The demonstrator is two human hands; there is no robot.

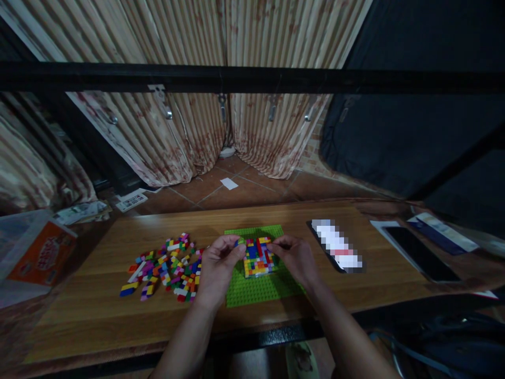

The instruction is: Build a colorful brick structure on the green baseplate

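Observation:
A block of many-coloured toy bricks stands on a green studded baseplate on the wooden table. My left hand is at the block's left rear corner, its thumb and forefinger closed together. Specks of green and blue show by these fingertips, but whether they are a loose brick or part of the block I cannot make out. My right hand reaches in from the right, thumb and forefinger pinched at the block's right rear edge. Anything between those fingertips is too small to tell.
Loose toy bricks lie scattered left of the baseplate. A phone with a blurred screen lies on the wooden table at right, with a dark flat device farther right. A clear plastic box with an orange label is at far left.

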